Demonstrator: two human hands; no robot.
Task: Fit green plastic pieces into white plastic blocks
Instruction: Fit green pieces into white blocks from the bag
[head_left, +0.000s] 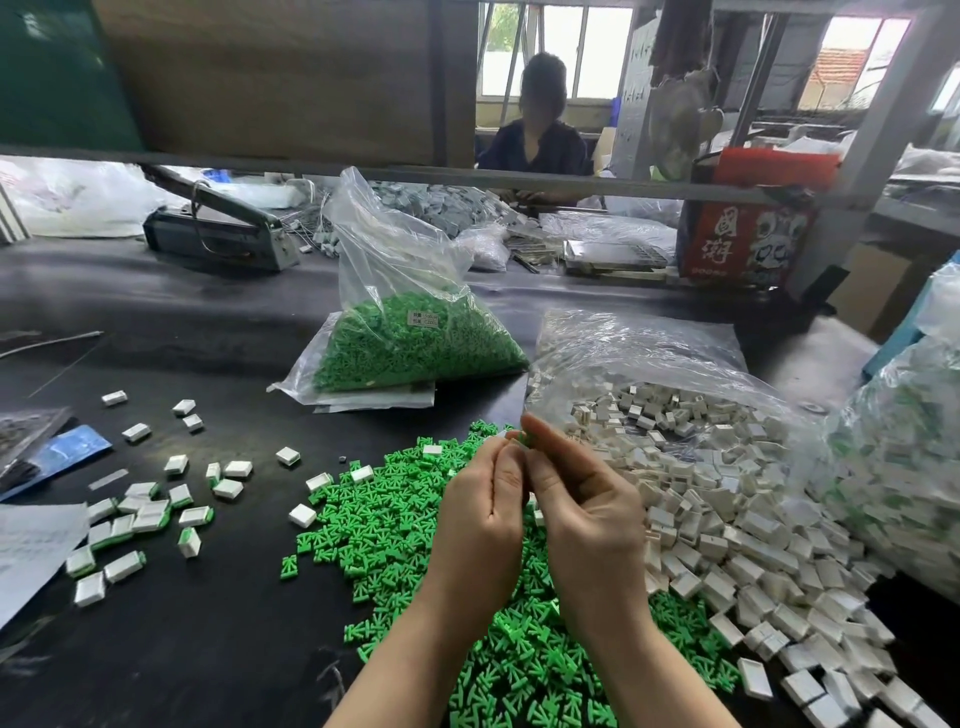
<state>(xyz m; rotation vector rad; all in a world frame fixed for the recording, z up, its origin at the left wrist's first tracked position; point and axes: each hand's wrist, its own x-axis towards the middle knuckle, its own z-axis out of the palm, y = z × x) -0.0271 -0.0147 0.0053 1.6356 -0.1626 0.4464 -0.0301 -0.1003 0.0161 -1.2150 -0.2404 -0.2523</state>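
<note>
My left hand (480, 525) and my right hand (587, 514) are raised together over a loose heap of green plastic pieces (384, 514) on the black table. Between the fingertips of both hands sits a small green piece (525, 439), with a bit of white block beside it, mostly hidden by my fingers. A spread of white plastic blocks (727, 530) spills from a clear bag at the right. Several white blocks with green pieces fitted (140, 519) lie scattered at the left.
A clear bag of green pieces (415, 338) stands behind the heap. Another bag of fitted blocks (909, 467) lies at the far right. A heat sealer (218, 228), a red box (743, 239) and a seated person (540, 140) are at the back.
</note>
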